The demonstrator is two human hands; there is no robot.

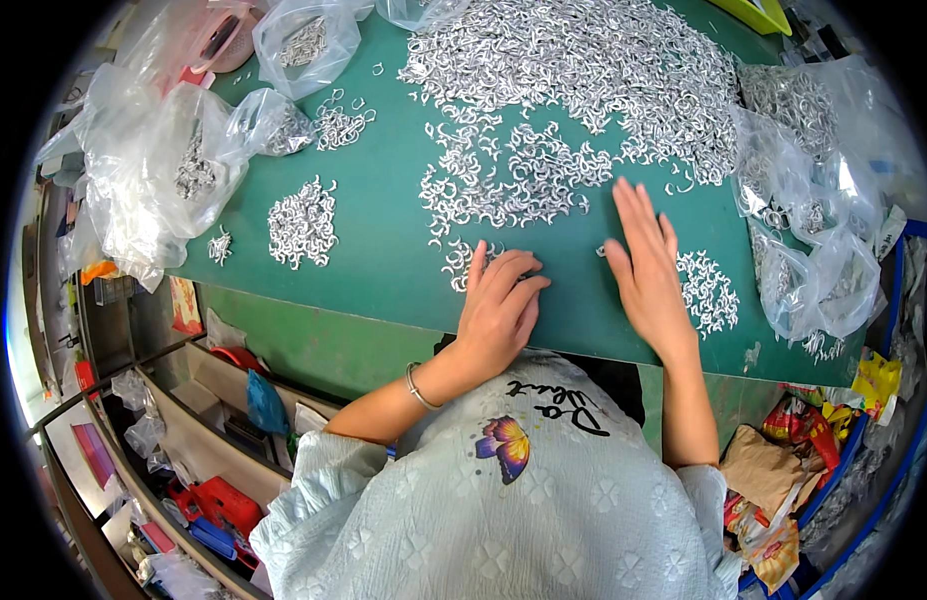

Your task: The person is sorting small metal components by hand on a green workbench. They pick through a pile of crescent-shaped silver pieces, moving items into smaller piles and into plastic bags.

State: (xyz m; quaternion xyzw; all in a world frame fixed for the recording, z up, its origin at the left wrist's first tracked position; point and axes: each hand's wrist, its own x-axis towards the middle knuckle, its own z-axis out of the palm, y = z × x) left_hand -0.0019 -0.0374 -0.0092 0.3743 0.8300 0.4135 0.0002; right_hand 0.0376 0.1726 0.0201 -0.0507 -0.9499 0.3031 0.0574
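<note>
Small silvery crescent-shaped metal pieces [528,178] lie in a loose patch in front of me on the green tabletop [373,245]. My left hand [501,305] rests near the front edge, palm down, its fingers bent and apart. Just beyond it, a few pieces [458,262] lie partly covered by its fingers. Flat over the table to the right is my right hand [646,270], fingers stretched out, with their tips close to the patch. A small pile of the same pieces [708,292] sits beside its outer edge. Whatever lies under either palm is hidden.
A large heap of pieces [583,60] covers the far middle. Smaller piles [303,224] lie to the left, near clear plastic bags [148,175]. More filled bags [818,260] stand at right. Beneath the table, left, are shelves with a red object [223,505]; a brown paper bag [763,465] is at lower right.
</note>
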